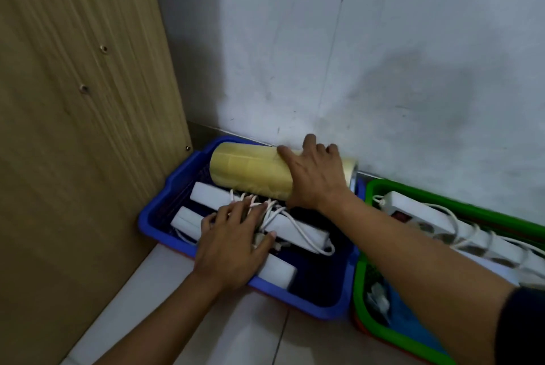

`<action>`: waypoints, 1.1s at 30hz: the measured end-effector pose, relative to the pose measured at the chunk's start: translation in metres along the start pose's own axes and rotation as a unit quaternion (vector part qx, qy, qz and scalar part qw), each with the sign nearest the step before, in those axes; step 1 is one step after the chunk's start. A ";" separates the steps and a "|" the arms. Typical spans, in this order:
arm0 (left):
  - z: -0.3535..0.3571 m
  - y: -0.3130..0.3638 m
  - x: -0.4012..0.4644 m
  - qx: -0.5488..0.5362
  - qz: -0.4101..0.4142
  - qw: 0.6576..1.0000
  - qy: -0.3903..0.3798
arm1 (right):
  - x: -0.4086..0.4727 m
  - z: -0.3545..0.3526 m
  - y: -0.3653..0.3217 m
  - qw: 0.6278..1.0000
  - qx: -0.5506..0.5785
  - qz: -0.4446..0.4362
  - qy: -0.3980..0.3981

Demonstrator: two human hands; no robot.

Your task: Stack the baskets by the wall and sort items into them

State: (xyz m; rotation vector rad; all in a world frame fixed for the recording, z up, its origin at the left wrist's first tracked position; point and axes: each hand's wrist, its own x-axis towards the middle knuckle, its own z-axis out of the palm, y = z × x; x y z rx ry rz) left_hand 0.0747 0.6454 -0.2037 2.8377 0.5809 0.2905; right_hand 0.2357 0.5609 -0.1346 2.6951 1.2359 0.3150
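Note:
A blue basket (165, 205) sits on the floor in the corner against the wall. Inside it lie white power strips (212, 196) wound with white cords, and along its far side a long stack of yellowish tape rolls (247, 170). My right hand (315, 176) wraps over the right part of the tape stack. My left hand (233, 241) presses flat, fingers spread, on the power strips and their cords. To the right, touching the blue basket, stands a green basket (358, 282) that holds another white power strip (418, 214) with a red switch.
A tall wooden panel (76, 129) stands close on the left of the blue basket. The grey-white wall (383, 70) runs behind both baskets. Pale floor tiles (236, 335) lie in front. A red rim (383, 338) shows under the green basket's near edge.

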 end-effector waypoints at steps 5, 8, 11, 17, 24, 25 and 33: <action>0.002 -0.001 0.002 0.016 -0.003 1.000 0.000 | 0.000 0.027 0.012 0.989 0.140 0.024 -0.047; 0.002 -0.002 0.002 0.016 -0.002 1.000 0.000 | -0.005 0.024 0.018 0.984 0.166 0.054 -0.036; 0.001 -0.001 0.002 0.017 -0.002 1.000 -0.003 | -0.019 0.030 0.016 0.986 0.139 0.087 -0.012; -0.001 -0.001 0.002 0.027 -0.007 0.999 -0.041 | -0.017 0.033 0.015 0.979 0.126 0.078 -0.136; -0.020 0.004 -0.004 0.004 -0.018 0.988 -0.151 | -0.059 0.029 0.013 0.968 0.192 0.089 -0.135; -0.024 0.004 -0.008 0.014 -0.018 0.985 -0.173 | -0.065 0.028 0.018 0.971 0.182 0.081 -0.131; -0.074 0.020 -0.004 0.025 -0.023 0.984 -0.173 | -0.092 -0.059 0.071 0.928 0.358 0.101 -0.022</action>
